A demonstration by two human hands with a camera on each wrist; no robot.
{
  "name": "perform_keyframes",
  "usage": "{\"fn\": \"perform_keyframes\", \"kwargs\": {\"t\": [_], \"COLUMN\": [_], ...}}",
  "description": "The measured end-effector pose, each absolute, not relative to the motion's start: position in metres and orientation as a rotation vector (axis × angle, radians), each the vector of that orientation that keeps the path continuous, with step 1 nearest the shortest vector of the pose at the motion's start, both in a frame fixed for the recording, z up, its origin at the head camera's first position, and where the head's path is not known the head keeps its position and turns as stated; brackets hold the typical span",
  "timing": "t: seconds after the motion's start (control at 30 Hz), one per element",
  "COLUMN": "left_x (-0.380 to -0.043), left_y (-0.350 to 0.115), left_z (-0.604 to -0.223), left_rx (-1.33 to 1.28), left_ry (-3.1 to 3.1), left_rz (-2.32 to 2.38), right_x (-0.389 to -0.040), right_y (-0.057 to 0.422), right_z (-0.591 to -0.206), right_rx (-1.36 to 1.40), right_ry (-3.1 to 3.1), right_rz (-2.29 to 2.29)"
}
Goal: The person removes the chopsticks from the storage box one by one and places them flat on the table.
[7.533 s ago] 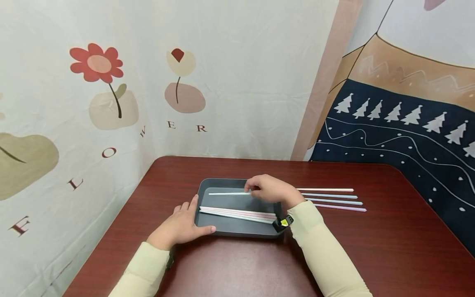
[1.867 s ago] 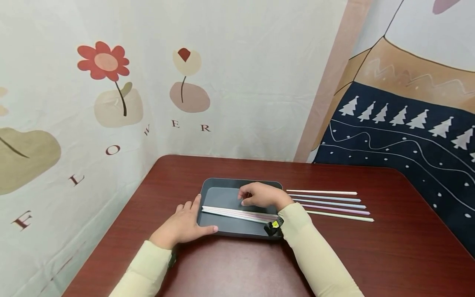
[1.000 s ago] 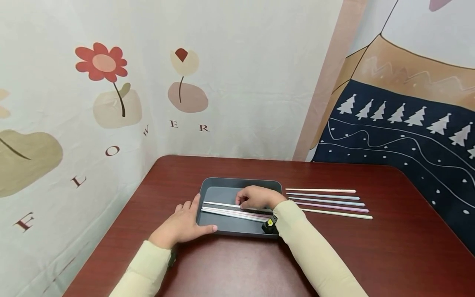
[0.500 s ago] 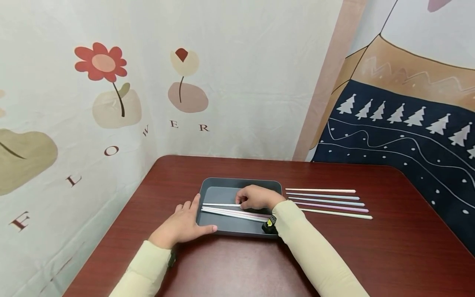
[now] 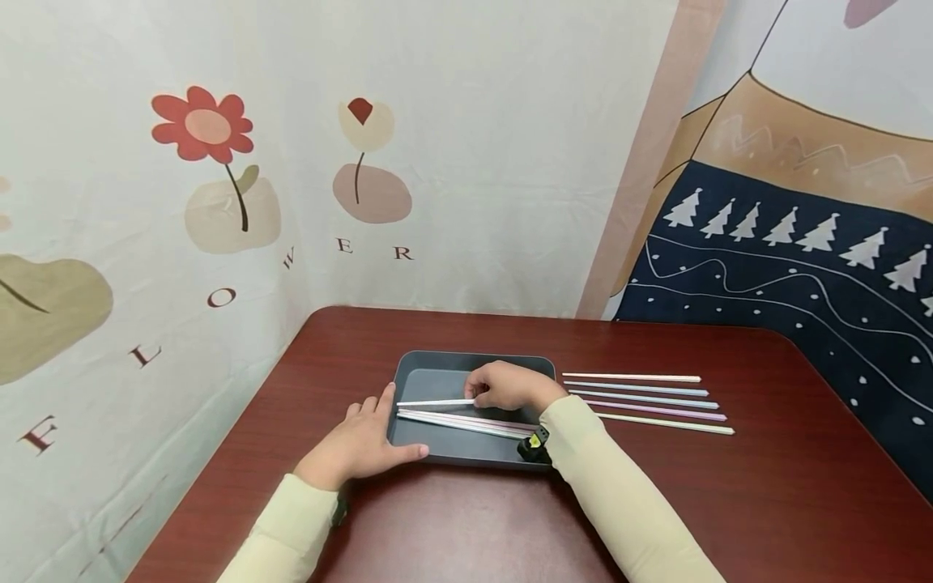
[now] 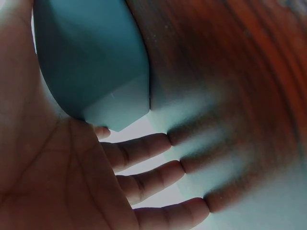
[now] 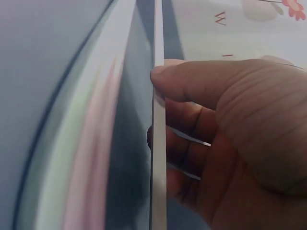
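In the head view my right hand [image 5: 510, 386] is over the dark grey tray [image 5: 474, 360], pinching a white chopstick [image 5: 436, 402] between thumb and fingers. The right wrist view shows the thumb pressed on one side of this chopstick [image 7: 159, 191] and the fingertips behind it. Just nearer to me, a bundle of white and pinkish chopsticks [image 5: 459, 420] lies inside the tray. My left hand [image 5: 357, 441] rests at the tray's left end, fingers stretched along the outside and thumb at the near edge. In the left wrist view its fingertips touch the table beside the tray corner [image 6: 96, 62].
To the right of the tray, several pastel chopsticks [image 5: 649, 402] lie side by side on the red-brown table [image 5: 437, 526], roughly parallel. Behind the table hangs a white cloth [image 5: 496, 202] with flower prints, and a dark blue patterned cloth [image 5: 787, 283] is at the right.
About two seconds ago no chopstick showed in my right hand; now it holds the white one, whose left end has since shifted slightly towards the bundle. My left hand stays put.
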State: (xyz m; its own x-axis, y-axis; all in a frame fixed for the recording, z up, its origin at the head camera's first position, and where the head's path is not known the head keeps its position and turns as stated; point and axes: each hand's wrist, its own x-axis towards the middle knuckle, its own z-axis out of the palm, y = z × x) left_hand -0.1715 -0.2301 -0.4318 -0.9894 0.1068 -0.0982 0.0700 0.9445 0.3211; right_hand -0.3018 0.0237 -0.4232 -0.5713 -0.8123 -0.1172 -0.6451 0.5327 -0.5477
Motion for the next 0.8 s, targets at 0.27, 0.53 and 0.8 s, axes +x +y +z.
{"fn": "perform_keyframes", "kwargs": {"t": [0.27,0.53,0.8], "left_x": [-0.172,-0.170,-0.168], "left_y": [-0.229,-0.229,-0.230], "left_z": [-0.431,-0.429,-0.429], "left_rx": [0.155,0.147,0.138], "left_ry": [3.001,2.993,2.995], "left_rz": [0.478,0.487,0.484], "right_x": [-0.297,-0.292,-0.286], "right_y": [0.035,0.046,0.064], "right_z": [-0.403,-0.384,-0.370], "right_rx": [-1.237,-1.273,-1.256], "right_ry": [2.457,2.475,2.524], "right_rz": [-0.678,-0.678,-0.692]}}
